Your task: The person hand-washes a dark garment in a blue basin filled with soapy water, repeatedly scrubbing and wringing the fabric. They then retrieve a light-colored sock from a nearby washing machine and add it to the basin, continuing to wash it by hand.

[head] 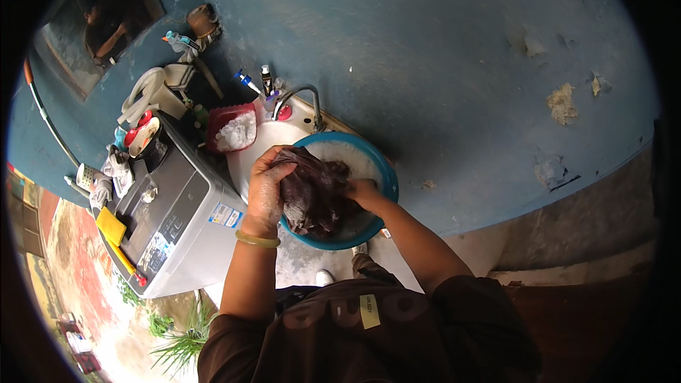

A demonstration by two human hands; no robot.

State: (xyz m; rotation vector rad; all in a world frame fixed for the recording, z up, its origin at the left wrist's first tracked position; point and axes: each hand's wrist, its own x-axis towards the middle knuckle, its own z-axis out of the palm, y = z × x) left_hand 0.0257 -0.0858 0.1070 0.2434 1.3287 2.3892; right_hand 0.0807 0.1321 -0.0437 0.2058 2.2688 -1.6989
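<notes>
A dark brown wet cloth [311, 191], bunched and partly covered in suds, lies over a round blue plastic basin [392, 170] of foamy water. My left hand [267, 183], wet with foam, grips the cloth's upper left part at the basin's near-left rim. On the right, my right hand [366, 194] reaches into the basin against the cloth's other side. Its fingertips are hidden behind the fabric and foam, so their hold on it is not visible. The basin rests on a white sink [268, 141] below a curved metal faucet [315, 100].
A dark red basin [213, 119] with white contents stands left of the faucet, and pump bottles [266, 78] stand behind. The washing machine [186, 229] at left carries bowls, cloths and a yellow-handled brush [121, 255]. A blue wall [425, 64] rises beyond the sink.
</notes>
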